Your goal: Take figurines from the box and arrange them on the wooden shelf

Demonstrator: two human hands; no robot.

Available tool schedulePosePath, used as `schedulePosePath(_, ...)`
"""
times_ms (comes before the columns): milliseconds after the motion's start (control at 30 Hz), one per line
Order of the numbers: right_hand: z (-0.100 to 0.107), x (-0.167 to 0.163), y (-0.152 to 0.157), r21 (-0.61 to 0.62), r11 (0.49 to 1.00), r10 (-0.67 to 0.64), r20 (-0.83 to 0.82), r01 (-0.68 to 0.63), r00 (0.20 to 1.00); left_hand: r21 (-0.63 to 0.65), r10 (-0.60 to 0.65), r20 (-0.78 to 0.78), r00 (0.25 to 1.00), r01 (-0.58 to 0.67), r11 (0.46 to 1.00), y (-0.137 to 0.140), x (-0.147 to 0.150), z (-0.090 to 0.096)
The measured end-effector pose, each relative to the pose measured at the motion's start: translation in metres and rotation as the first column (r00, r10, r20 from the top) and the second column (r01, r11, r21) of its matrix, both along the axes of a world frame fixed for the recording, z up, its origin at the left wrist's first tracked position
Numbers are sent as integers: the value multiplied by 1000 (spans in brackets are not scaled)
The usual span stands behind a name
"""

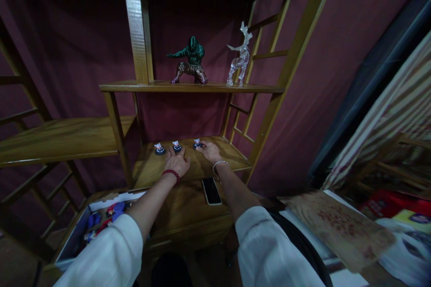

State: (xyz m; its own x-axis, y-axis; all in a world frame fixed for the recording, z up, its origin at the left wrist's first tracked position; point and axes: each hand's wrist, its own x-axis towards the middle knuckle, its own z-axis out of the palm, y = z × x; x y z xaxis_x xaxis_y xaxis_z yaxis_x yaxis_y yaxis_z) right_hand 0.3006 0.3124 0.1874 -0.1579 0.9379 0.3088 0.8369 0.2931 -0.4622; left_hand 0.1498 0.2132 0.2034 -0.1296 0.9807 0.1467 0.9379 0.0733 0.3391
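Three small white-and-dark figurines on round dark bases stand in a row on the lower wooden shelf (pixel 191 166). My left hand (pixel 177 163) lies palm down, fingers stretched and apart, its fingertips at the base of the middle figurine (pixel 177 145). Just left of that hand is the left figurine (pixel 159 149), apart from my fingers. The thumb and fingers of my right hand (pixel 210 151) are closed on the right figurine (pixel 197 143), whose right side they partly cover. A red bead bracelet circles my left wrist, a silver bangle my right.
A dark phone (pixel 211 191) lies between my forearms. The upper shelf (pixel 215 87) bears a crouching green-and-bronze statue (pixel 191 60) and a clear deer figure (pixel 240 58). At lower left, a box (pixel 72 237) holds several colourful figures. Wooden uprights frame the shelves.
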Motion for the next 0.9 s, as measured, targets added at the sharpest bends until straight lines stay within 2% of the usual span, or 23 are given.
schedulePosePath(233,-1,0,1,2,1000,-4,1,4,1000,-42,29,-26,999,-30,999,5,2,2)
schedulePosePath(467,0,0,0,-10,1000,-9,8,9,1000,8,38,-74,997,-37,999,5,3,-1)
schedulePosePath(900,0,0,0,5,1000,-3,-4,3,1000,38,5,-56,998,-2,999,3,5,1)
